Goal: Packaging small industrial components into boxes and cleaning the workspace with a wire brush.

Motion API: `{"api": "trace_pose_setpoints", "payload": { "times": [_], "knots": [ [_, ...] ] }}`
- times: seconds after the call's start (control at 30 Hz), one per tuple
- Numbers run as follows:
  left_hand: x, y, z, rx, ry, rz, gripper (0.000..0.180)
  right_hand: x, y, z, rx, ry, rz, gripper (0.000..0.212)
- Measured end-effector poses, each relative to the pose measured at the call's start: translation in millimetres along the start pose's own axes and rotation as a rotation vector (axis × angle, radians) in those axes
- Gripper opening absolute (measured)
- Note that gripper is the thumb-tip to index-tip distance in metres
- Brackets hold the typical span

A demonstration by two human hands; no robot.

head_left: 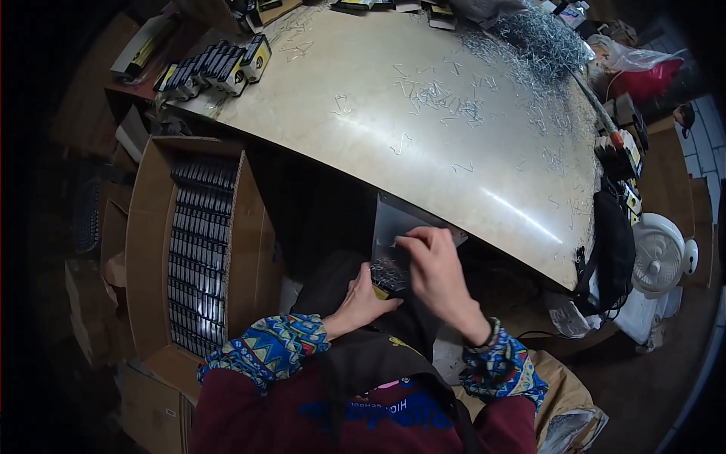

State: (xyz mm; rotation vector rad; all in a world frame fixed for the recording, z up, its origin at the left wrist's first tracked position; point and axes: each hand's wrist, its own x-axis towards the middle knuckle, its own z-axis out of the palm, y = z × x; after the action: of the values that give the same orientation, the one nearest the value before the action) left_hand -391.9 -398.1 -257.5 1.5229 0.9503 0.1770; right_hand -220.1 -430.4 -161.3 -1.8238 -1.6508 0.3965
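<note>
My left hand (pixel 358 304) closes around a small box with a yellow edge (pixel 380 293), in front of the table edge. Bent metal wire pieces (pixel 389 274) lie in a cluster just beyond that box. Over a smooth grey panel or tray (pixel 395 219), partly under the table, is my right hand (pixel 439 274). Its thumb and forefinger are pinched together; whatever sits between the fingertips is too small to make out. More bent wire pieces (pixel 431 94) are scattered across the pale tabletop (pixel 302 113).
A large heap of wire pieces (pixel 541 41) covers the table's far right. Black-and-yellow boxes (pixel 219 66) stand in a row at the far left. On my left, an open carton (pixel 253 250) holds rows of dark packs (pixel 200 257). A white fan (pixel 656 256) stands at right.
</note>
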Motion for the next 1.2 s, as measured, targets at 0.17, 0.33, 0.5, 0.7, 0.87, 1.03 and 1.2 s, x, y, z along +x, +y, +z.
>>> {"api": "trace_pose_setpoints", "payload": {
  "times": [0.17,0.33,0.5,0.7,0.87,1.03,1.2],
  "knots": [
    [3.5,-12.6,-5.4,0.138,0.056,0.110,0.061,-34.8,0.2,32.0,-0.080,-0.289,-0.135,0.041],
    [0.9,-28.9,-13.4,0.346,0.103,0.291,0.060,-42.4,-6.9,39.3,-0.013,-0.417,-0.132,0.045],
    [-7.3,-11.9,-46.4,0.440,0.044,0.391,0.065,-21.4,-9.9,5.8,0.256,-0.328,-0.052,0.033],
    [2.8,31.3,-60.0,0.219,0.380,0.551,0.070,7.3,-8.1,-23.3,0.225,-0.100,-0.051,0.026],
    [12.7,46.8,-62.5,0.179,0.380,0.613,0.075,12.4,-19.9,-31.7,0.305,-0.113,0.076,0.025],
    [21.5,70.6,-54.8,0.310,0.314,0.756,0.093,26.0,-18.3,-22.5,0.145,-0.028,0.025,0.019],
    [24.8,79.1,-54.3,0.334,0.286,0.790,0.101,28.3,-1.8,-52.6,0.069,0.126,0.213,0.010]
  ]
}}
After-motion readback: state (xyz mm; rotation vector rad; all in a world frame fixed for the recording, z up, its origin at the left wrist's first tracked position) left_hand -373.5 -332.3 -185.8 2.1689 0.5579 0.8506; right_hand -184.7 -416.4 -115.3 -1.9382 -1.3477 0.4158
